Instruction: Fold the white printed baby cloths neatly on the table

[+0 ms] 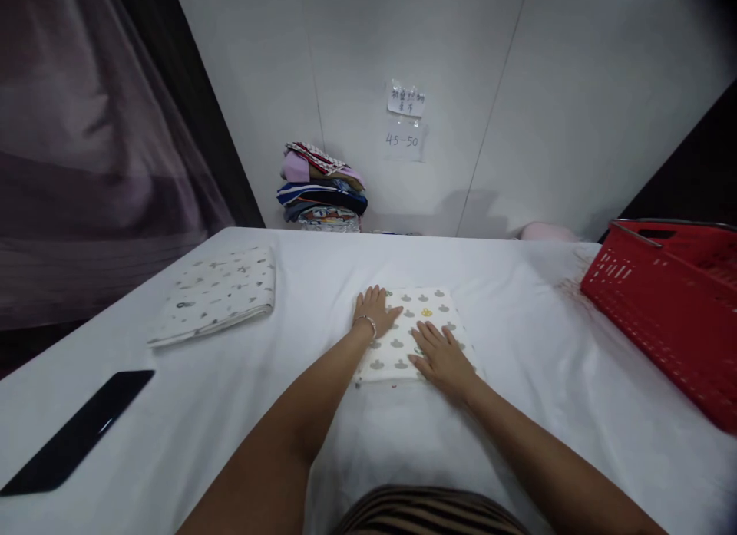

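A folded white cloth (408, 337) with grey mushroom-like prints and a yellow one lies flat on the white-covered table in front of me. My left hand (375, 311), with a bracelet at the wrist, rests on its upper left part, fingers stretched out. On its right side my right hand (444, 358) lies flat with the fingers spread. Both palms press on top of the cloth, and neither hand grips it. Parts of the print are hidden under the hands.
Another folded printed cloth (222, 293) lies at the table's left. Nearer, a flat black object (80, 431) lies near the left edge. A red plastic basket (662, 312) stands at the right. Behind the table, folded fabrics (322, 186) are stacked against the wall, left of paper signs (406, 120).
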`<state>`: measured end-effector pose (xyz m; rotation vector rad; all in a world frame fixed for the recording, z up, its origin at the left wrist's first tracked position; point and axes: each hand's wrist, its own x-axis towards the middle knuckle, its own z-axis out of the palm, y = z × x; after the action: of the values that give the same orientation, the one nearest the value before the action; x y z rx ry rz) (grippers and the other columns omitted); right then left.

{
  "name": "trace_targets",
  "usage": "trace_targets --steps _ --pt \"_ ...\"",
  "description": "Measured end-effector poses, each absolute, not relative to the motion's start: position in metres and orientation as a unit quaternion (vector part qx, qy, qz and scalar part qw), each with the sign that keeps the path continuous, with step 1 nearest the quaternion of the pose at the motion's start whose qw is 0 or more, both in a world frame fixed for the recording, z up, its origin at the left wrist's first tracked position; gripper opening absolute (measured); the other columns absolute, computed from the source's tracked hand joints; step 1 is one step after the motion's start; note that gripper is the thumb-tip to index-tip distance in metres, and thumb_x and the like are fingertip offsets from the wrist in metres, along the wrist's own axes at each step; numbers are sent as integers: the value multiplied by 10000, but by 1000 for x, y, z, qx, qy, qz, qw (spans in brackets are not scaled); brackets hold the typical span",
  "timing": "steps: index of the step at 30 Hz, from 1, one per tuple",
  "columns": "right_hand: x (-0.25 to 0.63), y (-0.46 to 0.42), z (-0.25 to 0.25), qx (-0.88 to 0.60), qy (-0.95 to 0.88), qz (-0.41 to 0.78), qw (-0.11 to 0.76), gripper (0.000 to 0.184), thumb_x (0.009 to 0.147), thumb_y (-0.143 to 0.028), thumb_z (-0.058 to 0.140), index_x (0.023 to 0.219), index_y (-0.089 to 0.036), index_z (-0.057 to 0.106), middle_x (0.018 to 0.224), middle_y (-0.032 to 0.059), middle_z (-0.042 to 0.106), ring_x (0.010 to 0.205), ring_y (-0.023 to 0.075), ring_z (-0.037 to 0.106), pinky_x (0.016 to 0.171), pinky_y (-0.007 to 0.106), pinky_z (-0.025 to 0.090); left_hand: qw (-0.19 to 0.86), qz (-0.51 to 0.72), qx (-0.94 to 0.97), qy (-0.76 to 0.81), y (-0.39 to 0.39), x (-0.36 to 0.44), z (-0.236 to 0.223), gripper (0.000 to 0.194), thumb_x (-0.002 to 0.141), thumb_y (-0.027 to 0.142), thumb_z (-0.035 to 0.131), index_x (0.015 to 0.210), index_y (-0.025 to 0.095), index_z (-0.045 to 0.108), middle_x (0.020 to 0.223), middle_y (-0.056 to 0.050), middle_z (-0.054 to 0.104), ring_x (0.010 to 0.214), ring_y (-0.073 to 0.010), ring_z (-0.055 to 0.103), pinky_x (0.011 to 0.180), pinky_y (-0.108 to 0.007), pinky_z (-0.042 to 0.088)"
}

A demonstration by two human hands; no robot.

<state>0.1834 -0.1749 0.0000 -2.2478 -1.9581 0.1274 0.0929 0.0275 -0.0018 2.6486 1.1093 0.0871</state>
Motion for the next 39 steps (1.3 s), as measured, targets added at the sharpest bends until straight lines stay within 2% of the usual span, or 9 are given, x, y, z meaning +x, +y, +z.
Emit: trace_targets --steps 7,12,18,21,24,28,30,34,39 --pt "185 -172 7 -751 -654 44 85 623 919 -538 209 1415 -174 308 1497 83 224 1385 236 150 1105 485 125 193 20 910 366 13 80 27 734 832 648 262 1415 202 269 1528 -80 125 1403 -249 71 1122 -424 110" --pt "183 -173 5 -755 -648 58 83 628 916 -534 230 1421 -167 297 1501 86 207 1387 245 137 1105 494 99 142 34 954 261 -29 43 10 725 839 646 285 1404 192 308 1516 -70 184 1399 -252 104 1129 -450 77" --pt "188 -171 10 -744 -642 127 135 613 892 -551 311 1401 -212 345 1494 77 227 1385 247 145 1104 497 95 150 96 950 256 -37 31 1 601 876 567 334 1339 193 416 1470 -81 313 1376 -234 206 1124 -444 142" --pt "205 -175 9 -757 -606 133 205 549 875 -501 383 1344 -221 439 1464 75 308 1371 245 203 1101 490 147 167 157 935 270 -41 22 2 454 913 459 335 1239 202 520 1398 -74 434 1334 -213 303 1115 -430 182" --pt "229 -186 0 -803 -509 98 294 545 842 -433 443 1317 -165 472 1433 105 365 1344 249 278 1094 454 222 173 183 935 251 -53 4 1 425 922 427 336 1237 206 518 1357 -65 484 1313 -210 338 1112 -446 191" --pt "247 -207 -13 -824 -373 190 382 639 801 -456 506 1367 -178 400 1379 90 449 1222 249 465 1027 400 373 140 144 968 153 -68 -19 -3 544 879 508 409 1342 222 398 1441 -71 370 1350 -238 266 1123 -488 137" --pt "244 -217 -16 -815 -352 214 408 648 795 -487 521 1368 -210 400 1363 69 471 1185 255 502 999 400 412 119 133 975 132 -69 -23 -5 595 855 509 459 1364 218 359 1464 -83 325 1359 -246 242 1123 -493 134" --pt "230 -241 -20 -804 -388 187 411 591 831 -509 480 1356 -247 416 1416 62 400 1276 262 399 1018 423 399 86 138 978 128 -70 -22 -5 617 829 401 541 1374 208 328 1477 -98 292 1365 -256 222 1118 -508 138" --pt "230 -270 -23 -735 -613 80 278 587 867 -322 461 1422 -320 270 1523 10 148 1368 256 209 1078 467 312 66 146 981 106 -74 -21 0 512 847 210 487 1343 249 363 1466 -60 322 1330 -235 292 1102 -485 190"
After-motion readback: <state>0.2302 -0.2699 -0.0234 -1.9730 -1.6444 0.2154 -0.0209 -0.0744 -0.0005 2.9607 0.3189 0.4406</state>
